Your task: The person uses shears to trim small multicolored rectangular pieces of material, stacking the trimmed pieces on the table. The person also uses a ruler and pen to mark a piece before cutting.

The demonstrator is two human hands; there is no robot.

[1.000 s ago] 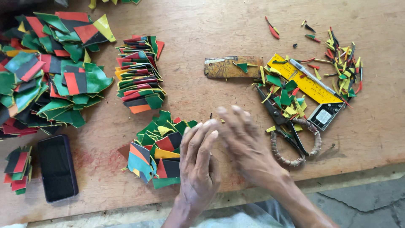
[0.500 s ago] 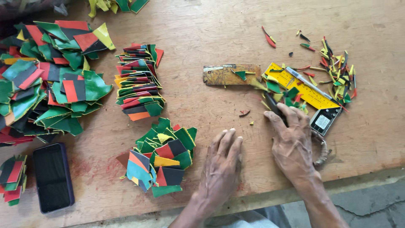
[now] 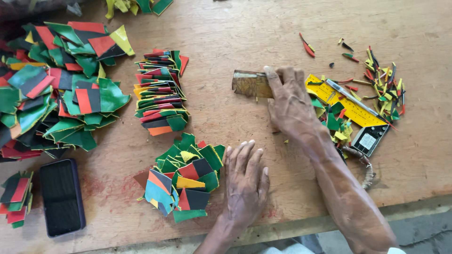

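Right hand (image 3: pixel 291 101): your grip lies over the flat brown rectangular block (image 3: pixel 250 84), fingers curled on its right end (closure unclear).
Block axis: left-right on the wooden worktop (image 3: pixel 235 28).
Left hand (image 3: pixel 245 181): released, flat, farther off, beside the small pile of green, red and black cut pieces (image 3: pixel 181 181).

— What do the arms look like?

— Both are bare from the wrist up. The left hand (image 3: pixel 245 181) has no ring, watch or glove, and its short nails show plainly.

— And the other?

— The right hand (image 3: pixel 291 103) is bare too, veined and creased at the knuckles, on a lean, sinewy forearm. Behind that forearm's elbow, at the picture's lower edge, a small strip of white cloth shows, maybe a sleeve hem.
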